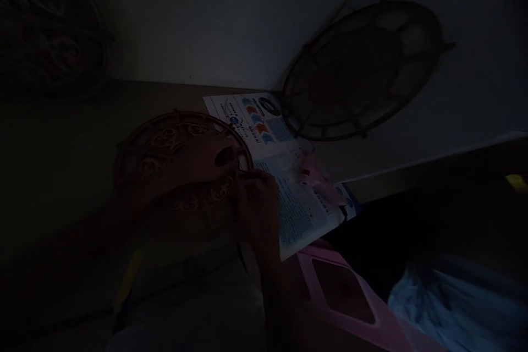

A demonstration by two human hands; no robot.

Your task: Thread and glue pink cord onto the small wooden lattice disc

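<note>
The scene is very dark. In the head view a round openwork frame with scroll patterns (187,202) lies on the table in front of me. My left hand (206,159) reaches across it, thumb and finger curled together at its right-hand rim. Right beside that, my right hand (259,203) has its fingers bent and pressed together at the same rim. Whether a small piece sits between the right fingertips I cannot make out. The fingertips of both hands nearly meet.
Printed sheets (292,203) lie under the frame's right side, with a pink object (317,176) on them. A second round frame (358,71) leans against the wall; another patterned one (49,38) stands at the left. A pink panel with a dark window (305,275) and pale cloth (449,302) are lower right.
</note>
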